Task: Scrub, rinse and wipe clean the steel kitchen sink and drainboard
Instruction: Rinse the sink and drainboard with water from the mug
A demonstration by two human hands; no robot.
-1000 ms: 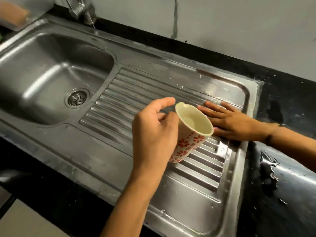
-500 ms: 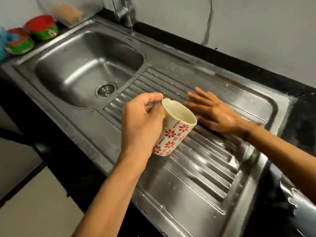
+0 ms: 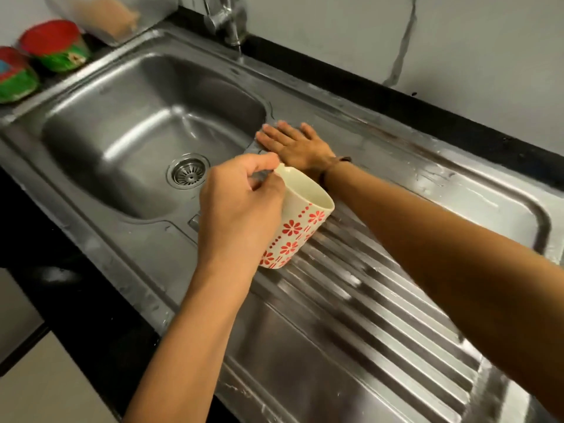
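Gripping the mug (image 3: 300,227) by its side, my left hand (image 3: 241,212) holds it tilted at mid-frame, over the near end of the drainboard (image 3: 381,315). I see two red-and-green tubs (image 3: 33,62) at the upper left, then the sink basin (image 3: 146,132) with its drain (image 3: 188,173). Right of center, my right hand (image 3: 293,145) lies flat, fingers straight, on the steel at the basin's edge.
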